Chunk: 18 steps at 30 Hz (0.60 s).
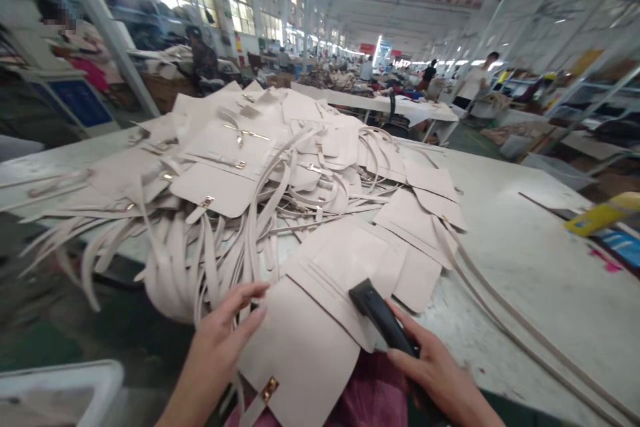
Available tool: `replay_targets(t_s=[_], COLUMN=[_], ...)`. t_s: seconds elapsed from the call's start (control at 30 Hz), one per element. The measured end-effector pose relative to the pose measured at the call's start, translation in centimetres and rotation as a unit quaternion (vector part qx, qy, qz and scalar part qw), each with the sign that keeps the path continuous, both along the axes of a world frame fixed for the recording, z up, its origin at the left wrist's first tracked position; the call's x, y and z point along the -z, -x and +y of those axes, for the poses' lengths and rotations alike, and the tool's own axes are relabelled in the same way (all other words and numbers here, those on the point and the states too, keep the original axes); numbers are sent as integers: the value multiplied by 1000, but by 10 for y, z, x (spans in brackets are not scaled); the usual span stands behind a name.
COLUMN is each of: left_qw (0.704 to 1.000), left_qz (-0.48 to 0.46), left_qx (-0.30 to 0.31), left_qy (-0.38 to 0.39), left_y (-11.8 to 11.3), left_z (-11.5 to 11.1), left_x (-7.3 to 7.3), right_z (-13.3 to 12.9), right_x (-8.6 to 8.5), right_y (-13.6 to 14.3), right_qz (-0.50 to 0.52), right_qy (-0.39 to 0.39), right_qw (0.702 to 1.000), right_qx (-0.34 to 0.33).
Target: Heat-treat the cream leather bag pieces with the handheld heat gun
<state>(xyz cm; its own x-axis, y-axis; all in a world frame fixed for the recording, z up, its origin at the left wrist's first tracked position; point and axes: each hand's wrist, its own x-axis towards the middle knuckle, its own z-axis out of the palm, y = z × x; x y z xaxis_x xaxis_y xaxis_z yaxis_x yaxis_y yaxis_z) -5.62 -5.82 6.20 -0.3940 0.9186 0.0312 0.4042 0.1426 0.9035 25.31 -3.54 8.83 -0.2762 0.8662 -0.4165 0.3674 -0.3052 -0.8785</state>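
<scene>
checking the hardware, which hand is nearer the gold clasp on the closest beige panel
Left. The left hand is above and left of the gold clasp in the picture; the right hand, holding a black tool, is farther off to the right.

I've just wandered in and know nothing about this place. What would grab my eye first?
Probably the big heap of pale pieces across the left and middle of the white table, its straps dangling over the near edge. Next, the black handheld tool in the right hand, dark against the pale pieces, with the left hand open opposite. At the far right, a bright yellow object stands out.
</scene>
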Motion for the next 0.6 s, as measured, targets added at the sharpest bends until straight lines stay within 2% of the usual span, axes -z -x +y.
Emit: replay_targets(t_s=[0.1,0.17,0.23,0.37,0.47,0.6], left_qw=[998,996,995,985,967,938], left_qz=[3,-6,-29,-150,-236,-336], left_qx=[23,49,73,84,89,63], left_qy=[54,72,68,35,38,58], left_y=[12,5,-7,-23,-19,-10], left_z=[14,27,38,44,43,43], left_x=[21,35,43,42,37,40], right_z=[2,4,7,16,29,51], right_x=[2,-2,-10,-24,-22,-16], right_y=[-3,-1,6,41,72,104], right_qz=[-5,-7,-6,30,75,110], right_qy=[-2,-16,-32,8,44,26], right_qw=[1000,999,998,992,985,979], right_qx=[-30,-43,-60,-122,-146,-172])
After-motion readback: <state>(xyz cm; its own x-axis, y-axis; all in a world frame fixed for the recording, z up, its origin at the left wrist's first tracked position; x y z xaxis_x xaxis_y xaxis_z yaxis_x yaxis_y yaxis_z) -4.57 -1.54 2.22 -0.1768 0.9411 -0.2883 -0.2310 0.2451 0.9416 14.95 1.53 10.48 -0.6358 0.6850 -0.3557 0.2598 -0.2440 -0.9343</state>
